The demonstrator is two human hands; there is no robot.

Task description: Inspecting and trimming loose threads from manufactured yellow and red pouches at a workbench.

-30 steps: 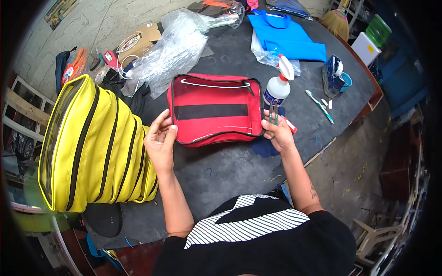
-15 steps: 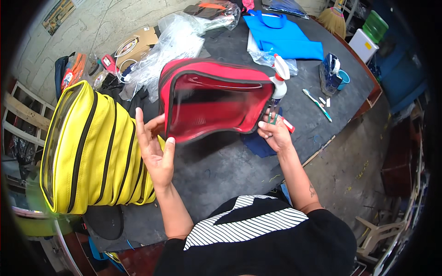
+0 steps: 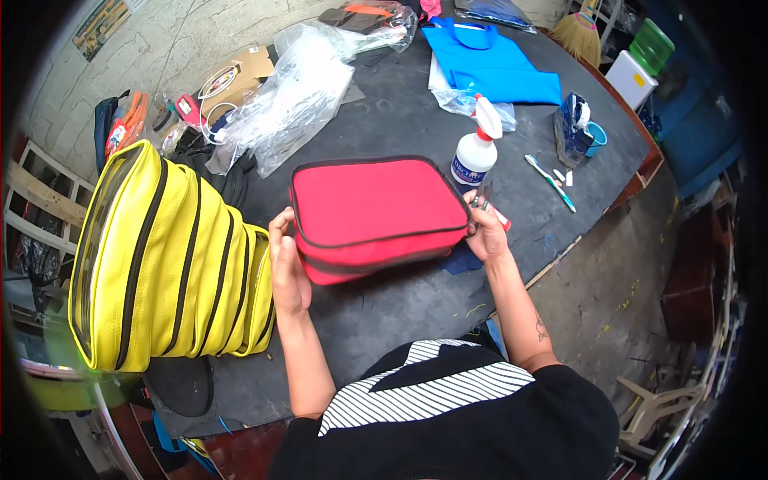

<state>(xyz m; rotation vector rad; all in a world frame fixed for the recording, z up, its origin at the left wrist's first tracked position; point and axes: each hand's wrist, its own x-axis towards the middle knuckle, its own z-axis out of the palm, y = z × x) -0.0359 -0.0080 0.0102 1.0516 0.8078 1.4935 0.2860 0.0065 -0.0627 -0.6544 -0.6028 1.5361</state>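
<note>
A red fabric bag (image 3: 380, 204) with black piping is held between my two hands over the dark table, its plain red panel facing up. My left hand (image 3: 290, 272) grips the left end, its fingers partly hidden behind the bag. At the right end, my right hand (image 3: 485, 232) is closed on the bag's corner. A small pointed tool (image 3: 483, 195), perhaps thread snips, also sticks up from that hand. Left of my left hand stands a row of yellow bags (image 3: 180, 264) with black edging. Just beyond the red bag's right corner is a white spray bottle (image 3: 472, 158) with a red-and-white trigger head.
A toothbrush (image 3: 552, 183) and small white pieces lie on the right of the table (image 3: 384, 312). Behind are a blue tote bag (image 3: 500, 68), clear plastic wrapping (image 3: 308, 88) and a cardboard piece (image 3: 240, 76). A blue cup (image 3: 596, 139) stands near the right edge.
The red bag has turned over and come down: its clear window faced me before, and its plain red panel shows now. My left hand has closed on its left end.
</note>
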